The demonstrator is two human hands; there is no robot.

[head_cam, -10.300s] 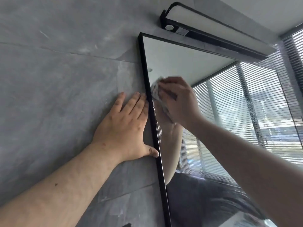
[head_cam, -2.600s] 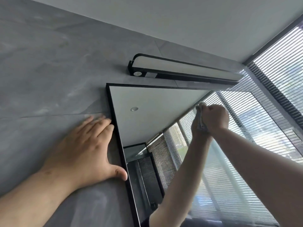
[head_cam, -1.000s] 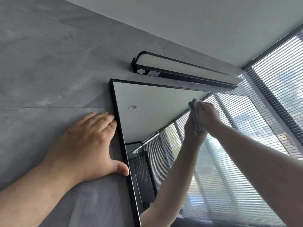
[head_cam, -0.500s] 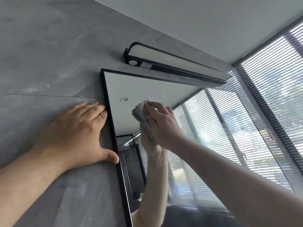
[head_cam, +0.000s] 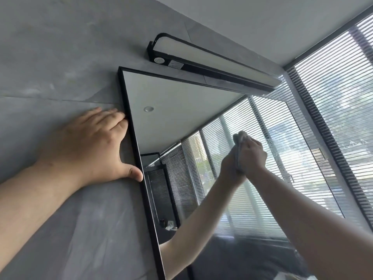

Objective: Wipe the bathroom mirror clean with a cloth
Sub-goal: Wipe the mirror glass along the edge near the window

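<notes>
Grey cloth (head_cam: 238, 152) gripped in our right hand (head_cam: 251, 156), left hand (head_cam: 88, 146) flat on the tiled wall (head_cam: 60, 67), we are wiping mid-mirror (head_cam: 171, 122); streaks rightward are probably needing the next pass.

Grey tiled wall (head_cam: 60, 57) carries everything — black-framed mirror (head_cam: 171, 122) mounted flat on it, black bar light (head_cam: 212, 61) fixed just above the mirror's top edge. Left hand (head_cam: 86, 146) lies flat on the tile, thumb touching the frame.

You see a black-framed mirror (head_cam: 181, 118), a grey cloth (head_cam: 239, 156), a mottled grey wall (head_cam: 60, 57) and white-striped blinds (head_cam: 333, 87).
</notes>
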